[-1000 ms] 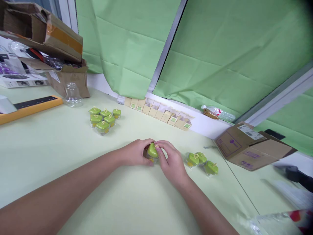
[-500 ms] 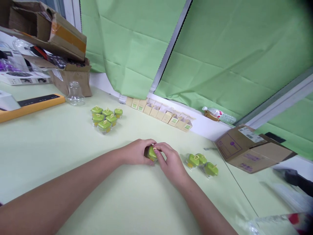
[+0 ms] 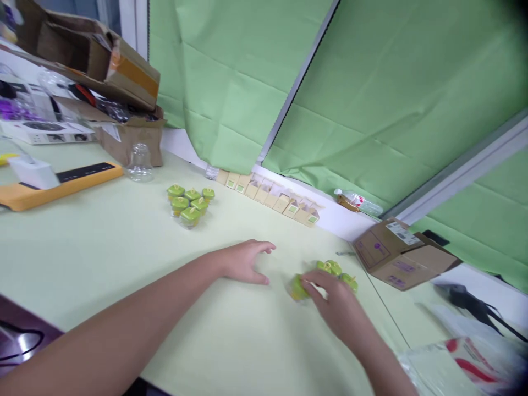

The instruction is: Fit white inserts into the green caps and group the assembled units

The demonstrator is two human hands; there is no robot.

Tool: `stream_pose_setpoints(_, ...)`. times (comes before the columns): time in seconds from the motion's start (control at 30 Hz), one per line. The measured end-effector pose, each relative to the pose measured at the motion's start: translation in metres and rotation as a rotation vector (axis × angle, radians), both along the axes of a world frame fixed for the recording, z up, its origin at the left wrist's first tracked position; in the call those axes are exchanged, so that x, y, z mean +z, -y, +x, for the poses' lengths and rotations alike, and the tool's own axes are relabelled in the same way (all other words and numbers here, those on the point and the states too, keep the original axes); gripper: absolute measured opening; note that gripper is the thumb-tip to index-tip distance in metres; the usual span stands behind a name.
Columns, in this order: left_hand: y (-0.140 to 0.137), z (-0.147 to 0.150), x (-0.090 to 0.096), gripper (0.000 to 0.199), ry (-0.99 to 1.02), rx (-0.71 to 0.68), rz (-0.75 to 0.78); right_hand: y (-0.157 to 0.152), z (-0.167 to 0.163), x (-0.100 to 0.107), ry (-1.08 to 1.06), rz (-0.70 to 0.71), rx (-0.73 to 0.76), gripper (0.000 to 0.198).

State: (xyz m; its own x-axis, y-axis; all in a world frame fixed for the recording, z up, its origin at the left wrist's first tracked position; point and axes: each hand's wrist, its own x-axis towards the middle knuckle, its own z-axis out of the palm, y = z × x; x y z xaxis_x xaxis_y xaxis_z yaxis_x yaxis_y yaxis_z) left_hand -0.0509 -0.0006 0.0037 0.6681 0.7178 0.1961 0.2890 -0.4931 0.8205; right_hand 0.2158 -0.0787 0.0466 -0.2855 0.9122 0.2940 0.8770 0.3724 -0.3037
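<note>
Between the thumb and fingers of my right hand (image 3: pixel 336 300) is a small clear container with a green lid (image 3: pixel 298 287), slightly blurred by motion. It is close to the table, though I cannot tell whether it touches. Just behind that hand stand more green-lidded containers (image 3: pixel 335 268), partly covered by my fingers. My left hand (image 3: pixel 246 262) is near the middle of the table, thumb and fingers apart, with nothing in it. Farther back on the left, a cluster of several matching containers (image 3: pixel 190 216) stands together, each lid bearing a pale loop.
Small beige cartons (image 3: pixel 266 193) line the back wall. At left are a yellow power strip (image 3: pixel 88 177), a clear bottle (image 3: pixel 140 163) and cardboard boxes (image 3: pixel 132 137). On the right lie a cardboard box (image 3: pixel 398 256), a black tool (image 3: pixel 464 300) and a plastic package (image 3: pixel 462 363).
My left hand has let go of the green-lidded container. My right hand has carried it rightward, towards the group on the right. The camera view has shifted slightly.
</note>
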Motion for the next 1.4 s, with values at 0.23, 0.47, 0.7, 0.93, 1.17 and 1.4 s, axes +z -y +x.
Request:
stream_pose_setpoints(0.23,-0.01,-0.002,0.013,0.036,-0.025,0.301,0.445,-0.001,0.083,-0.003,0.281,0.275,-0.223,0.032)
stream_pose_setpoints(0.47,-0.032,-0.058,0.027,0.038,-0.274,1.064,0.595,-0.012,-0.034,0.024,0.198,0.356,-0.057,0.03)
stream_pose_setpoints(0.7,-0.04,-0.077,0.028,0.027,-0.656,0.998,0.443,-0.006,-0.099,-0.015,0.005,0.14,0.145,0.029)
stream_pose_setpoints(0.93,-0.026,-0.035,0.021,0.033,-0.169,0.606,0.4,-0.005,-0.102,-0.031,-0.286,0.105,0.103,0.031)
stream_pose_setpoints(1.17,0.018,0.027,0.008,0.05,0.248,0.21,0.26,-0.02,-0.085,-0.029,-0.653,-0.192,-0.009,0.026)
stream_pose_setpoints(1.4,0.017,0.011,0.0,0.07,0.141,0.063,-0.021,-0.025,-0.079,-0.033,-0.748,-0.198,0.05,0.026)
